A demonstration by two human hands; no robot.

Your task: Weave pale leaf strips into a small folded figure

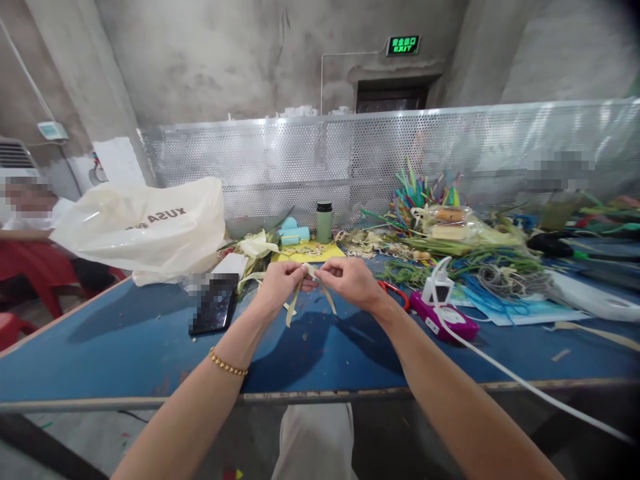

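Both hands meet over the middle of the blue table (165, 360), pinching a pale, flat plant-leaf strip (294, 308) whose ends hang down below the fingers. My left hand (283, 283) has its fingers closed on the strip; a gold bead bracelet is on that wrist. My right hand (353, 277) pinches the same pale piece from the other side, at a small folded part between the fingertips. How the strip is folded or knotted there is too small to tell. Red-handled scissors (397, 290) lie partly hidden behind my right hand.
Left of my hands lie a black phone (216, 303) and a large cream plastic bag (145, 213). A green bottle (324, 223) stands on the far side. At right are a purple power strip (445, 317) with a white cable, and heaped green strands (470, 257).
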